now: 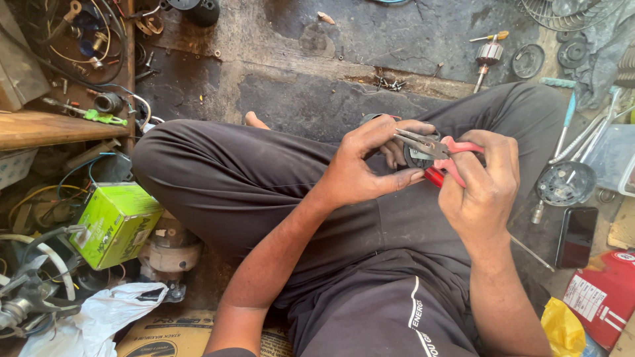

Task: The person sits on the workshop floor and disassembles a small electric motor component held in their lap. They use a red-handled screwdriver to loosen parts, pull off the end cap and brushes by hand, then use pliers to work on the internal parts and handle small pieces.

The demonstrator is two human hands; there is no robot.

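Item: a person seated cross-legged on a stained concrete floor (317, 99), dark trousers, both forearms bare.

Left hand (367, 165): closed around a small round dark part (415, 157), fingers curled over its top and thumb underneath; the part sat above the lap, between the two hands, mostly hidden by the fingers (its exact kind could not be told).

Right hand (483, 182): wrapped around the red handles of long-nose pliers (433, 151); the metal nose pointed toward the left hand and its tip met the dark part beside the left fingers. Whether the nose pinched anything could not be seen.

Surroundings, to the person's left: a bright green carton (116, 223) lay tilted beside the knee, a white plastic bag (89, 324) below it, a wooden shelf (53, 129) above, with loose wires and small fittings beyond.

Surroundings, to the person's right: a black phone (577, 235) lay flat on the floor, near a round metal cover (565, 184); a red packet (605, 294) and a yellow bag (562, 327) lay by the hip. A motor armature (487, 56) rested farther off, near a wire fan guard (569, 13) at the far edge.
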